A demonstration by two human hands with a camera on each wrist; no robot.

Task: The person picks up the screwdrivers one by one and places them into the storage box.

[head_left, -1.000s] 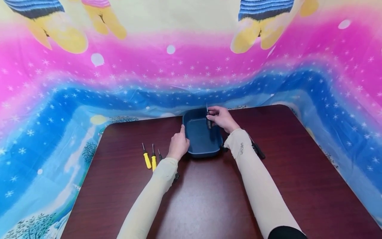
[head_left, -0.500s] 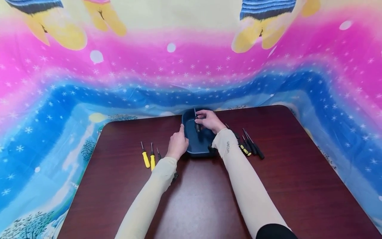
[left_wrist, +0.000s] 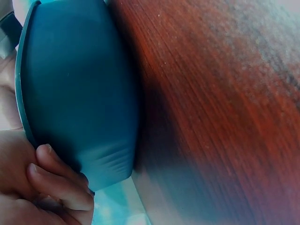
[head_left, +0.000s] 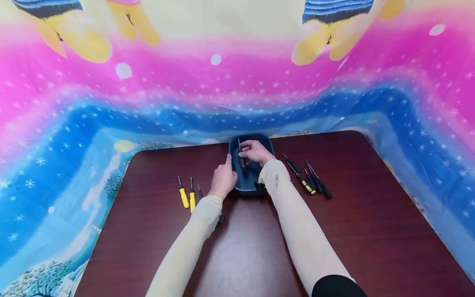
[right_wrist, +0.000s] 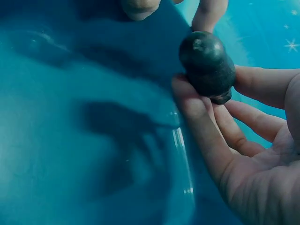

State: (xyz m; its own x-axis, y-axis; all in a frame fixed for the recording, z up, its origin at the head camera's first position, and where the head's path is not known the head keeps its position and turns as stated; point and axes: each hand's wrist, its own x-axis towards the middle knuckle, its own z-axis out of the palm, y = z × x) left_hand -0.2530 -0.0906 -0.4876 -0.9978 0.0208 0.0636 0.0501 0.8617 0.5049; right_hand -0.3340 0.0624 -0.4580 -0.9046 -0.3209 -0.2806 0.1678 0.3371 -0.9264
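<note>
A deep dark blue tray (head_left: 249, 181) stands near the table's far edge. At its left rim is my left hand (head_left: 224, 176), index finger extended along the edge. In the left wrist view several left fingers (left_wrist: 63, 185) curl against the tray's outer wall, and the right wrist view shows a left fingertip (right_wrist: 140, 8) inside the rim. Above the tray floor, my right hand (head_left: 258, 152) pinches a black-handled screwdriver (head_left: 242, 159) between thumb and fingers, its shaft pointing up and away. Its handle end faces the right wrist camera, with a shadow falling inside the tray.
Right of the tray lie several screwdrivers with black handles, one black-and-yellow screwdriver (head_left: 307, 185) among them. To the left lie two yellow-handled screwdrivers (head_left: 183, 198) and a dark one (head_left: 200, 192), partly behind the left sleeve. A printed cloth (head_left: 237, 95) hangs behind the table (head_left: 371, 214).
My right hand has moved left and slightly down over the tray with the screwdriver, uncovering the screwdrivers on the right. The left hand has stayed at the rim.
</note>
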